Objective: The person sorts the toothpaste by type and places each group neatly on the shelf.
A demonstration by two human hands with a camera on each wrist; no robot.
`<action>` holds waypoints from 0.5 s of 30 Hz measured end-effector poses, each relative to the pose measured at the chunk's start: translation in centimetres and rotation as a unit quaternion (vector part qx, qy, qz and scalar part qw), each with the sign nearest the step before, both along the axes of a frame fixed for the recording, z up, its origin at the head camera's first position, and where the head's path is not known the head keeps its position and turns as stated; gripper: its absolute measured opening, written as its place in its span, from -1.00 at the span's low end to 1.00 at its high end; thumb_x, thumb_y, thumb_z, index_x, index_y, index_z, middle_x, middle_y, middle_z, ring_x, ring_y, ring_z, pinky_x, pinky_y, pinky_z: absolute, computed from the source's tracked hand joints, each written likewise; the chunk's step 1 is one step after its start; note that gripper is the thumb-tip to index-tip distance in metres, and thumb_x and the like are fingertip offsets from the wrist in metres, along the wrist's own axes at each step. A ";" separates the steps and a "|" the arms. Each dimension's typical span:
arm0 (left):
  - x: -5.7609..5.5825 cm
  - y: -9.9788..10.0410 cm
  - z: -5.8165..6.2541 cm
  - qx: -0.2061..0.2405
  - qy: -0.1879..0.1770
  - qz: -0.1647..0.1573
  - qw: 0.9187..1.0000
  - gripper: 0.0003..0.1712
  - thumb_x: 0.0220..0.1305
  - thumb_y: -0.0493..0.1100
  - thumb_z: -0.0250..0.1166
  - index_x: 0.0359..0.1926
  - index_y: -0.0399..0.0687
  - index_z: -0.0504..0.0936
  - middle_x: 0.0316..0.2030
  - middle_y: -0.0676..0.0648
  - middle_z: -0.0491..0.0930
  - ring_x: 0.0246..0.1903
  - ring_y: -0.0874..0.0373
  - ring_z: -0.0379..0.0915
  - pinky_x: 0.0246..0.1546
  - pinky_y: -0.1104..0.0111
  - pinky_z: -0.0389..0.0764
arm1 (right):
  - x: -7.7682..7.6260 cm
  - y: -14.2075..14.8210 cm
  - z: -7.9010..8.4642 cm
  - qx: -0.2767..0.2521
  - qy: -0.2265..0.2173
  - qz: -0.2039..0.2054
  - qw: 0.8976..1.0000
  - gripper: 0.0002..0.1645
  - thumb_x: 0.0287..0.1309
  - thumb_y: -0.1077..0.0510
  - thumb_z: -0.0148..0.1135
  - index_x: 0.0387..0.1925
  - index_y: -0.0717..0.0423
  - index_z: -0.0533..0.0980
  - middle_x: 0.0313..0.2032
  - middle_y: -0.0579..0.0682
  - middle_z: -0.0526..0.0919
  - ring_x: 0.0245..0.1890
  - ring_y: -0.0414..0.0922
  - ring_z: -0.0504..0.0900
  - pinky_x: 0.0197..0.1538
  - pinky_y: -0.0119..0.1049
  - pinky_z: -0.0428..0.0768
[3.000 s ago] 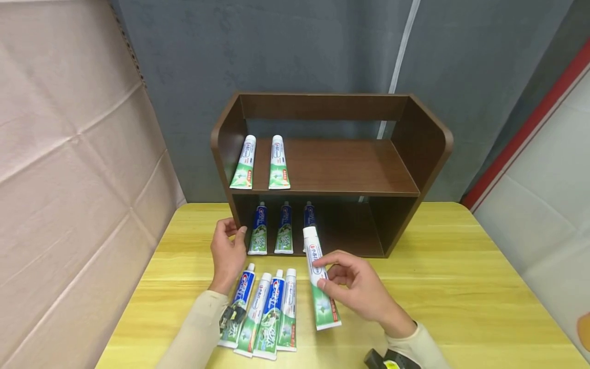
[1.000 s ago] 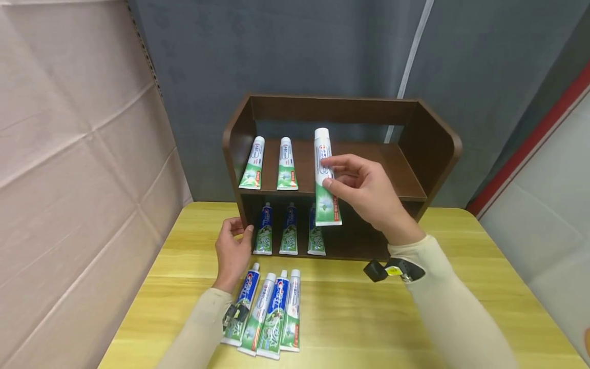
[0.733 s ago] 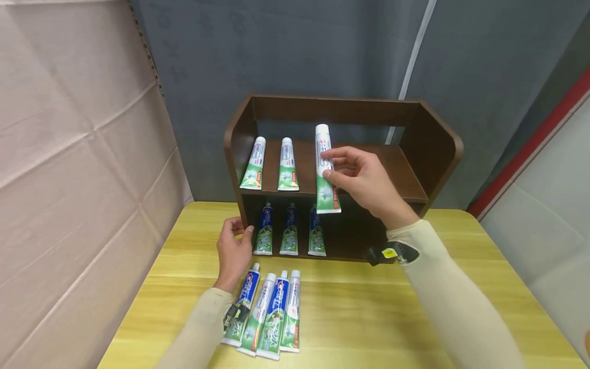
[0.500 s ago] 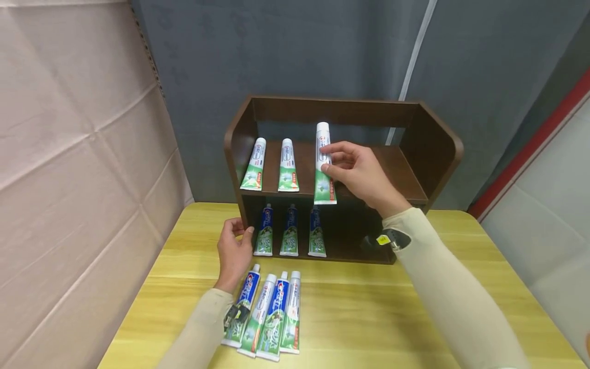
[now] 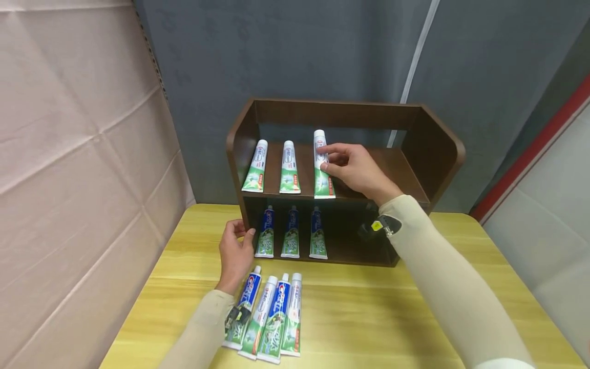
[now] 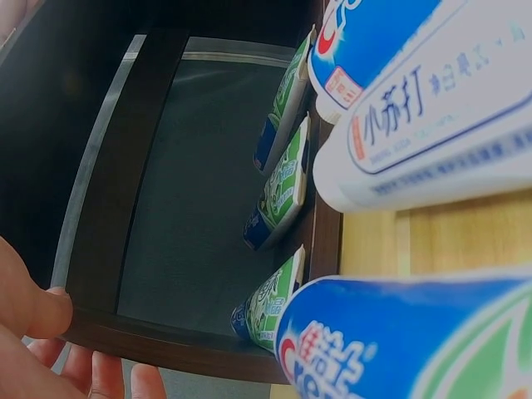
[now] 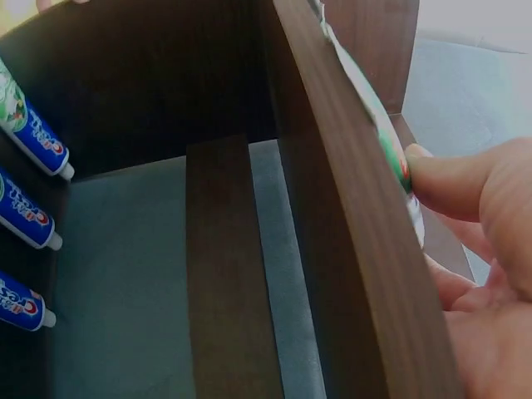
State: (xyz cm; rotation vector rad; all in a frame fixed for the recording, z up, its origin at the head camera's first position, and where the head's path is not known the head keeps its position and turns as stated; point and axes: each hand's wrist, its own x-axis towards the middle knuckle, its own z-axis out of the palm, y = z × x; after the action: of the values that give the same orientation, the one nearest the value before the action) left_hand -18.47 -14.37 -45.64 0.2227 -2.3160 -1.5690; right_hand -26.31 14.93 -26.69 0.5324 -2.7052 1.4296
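My right hand (image 5: 352, 166) pinches a white and green toothpaste tube (image 5: 323, 177) between thumb and fingers, cap pointing to the back, its flat end at the front edge of the upper shelf. The right wrist view shows this tube low along the shelf board (image 7: 357, 199). To its left lie two similar tubes, a near one (image 5: 290, 174) and a far-left one (image 5: 256, 171). My left hand (image 5: 236, 251) grips the left side panel of the brown shelf unit (image 5: 433, 154) near its base, thumb on the front edge and fingers behind, as the left wrist view shows.
Three blue and green toothpaste tubes (image 5: 292, 236) stand in a row on the lower shelf. Several more tubes (image 5: 275, 328), blue and white, lie side by side on the wooden table (image 5: 359, 307) by my left forearm. A grey curtain (image 5: 322, 51) hangs behind the unit.
My right hand has lifted the white and green tube from above the table to the upper shelf and lowered it there, beside the other two. My left hand keeps its grip on the panel.
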 end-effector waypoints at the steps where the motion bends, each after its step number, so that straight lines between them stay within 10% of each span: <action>1: 0.0 0.0 0.0 -0.001 -0.002 -0.001 1.000 -0.65 0.59 -0.16 0.21 0.28 -0.12 0.43 0.12 -0.17 0.54 0.17 -0.11 0.49 0.25 -0.03 0.64 | 0.0 -0.1 0.0 0.011 0.001 0.000 1.000 -0.53 0.42 0.10 0.37 0.31 -0.17 0.62 0.02 0.05 0.69 -0.06 0.01 0.55 -0.12 -0.21 0.62; 15: 0.2 -0.1 0.2 -0.008 0.004 -0.002 1.000 -0.65 0.59 -0.17 0.21 0.27 -0.14 0.42 0.11 -0.18 0.54 0.16 -0.11 0.49 0.25 -0.04 0.64 | 0.2 -0.8 -0.1 0.091 0.042 -0.008 0.995 -0.55 0.51 0.06 0.26 0.35 -0.11 0.59 -0.18 0.08 0.61 -0.22 0.00 0.51 -0.14 -0.16 0.53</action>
State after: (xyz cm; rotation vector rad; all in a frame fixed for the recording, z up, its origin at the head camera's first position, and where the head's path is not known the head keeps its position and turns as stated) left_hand -18.31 -14.46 -45.47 0.2082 -2.3232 -1.5504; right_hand -26.14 14.08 -26.76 0.5640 -2.7803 1.1346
